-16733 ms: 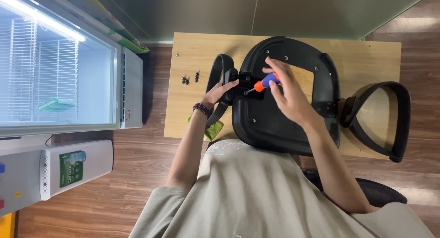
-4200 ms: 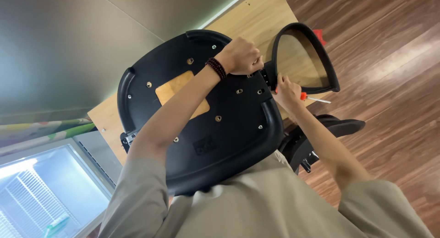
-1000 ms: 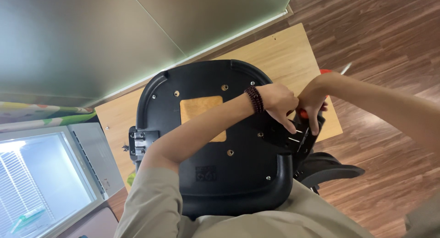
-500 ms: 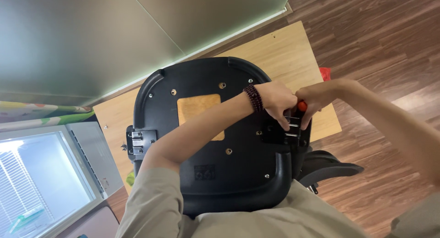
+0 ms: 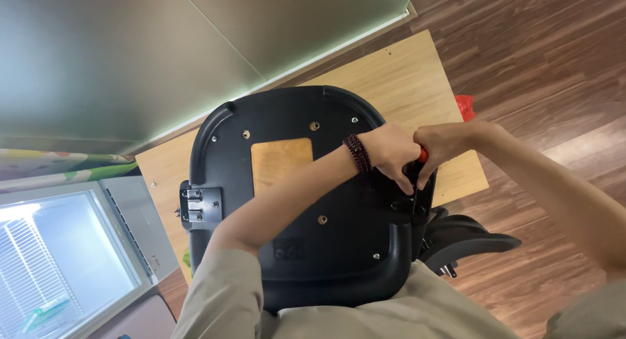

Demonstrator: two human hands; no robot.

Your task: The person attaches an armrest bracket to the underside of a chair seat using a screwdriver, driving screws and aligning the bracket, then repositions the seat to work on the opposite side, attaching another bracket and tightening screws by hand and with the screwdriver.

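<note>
Both hands at the seat (image 5: 306,247) edge: left hand (image 5: 390,155) pinches the bracket (image 5: 411,195); right hand (image 5: 442,143) grips a screwdriver (image 5: 423,155) (only its red handle shows). Far bracket (image 5: 200,205) already looks screwed on; this one seems unfinished.

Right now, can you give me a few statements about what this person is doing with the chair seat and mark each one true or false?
1. Both hands meet at the right edge of the black seat. True.
2. The left hand wears a yellow glove. False: it is bare, with a dark bead bracelet on the wrist.
3. The right hand holds a tool with a red-orange handle. True.
4. The seat lies on a glass table. False: it rests on a wooden table.
</note>
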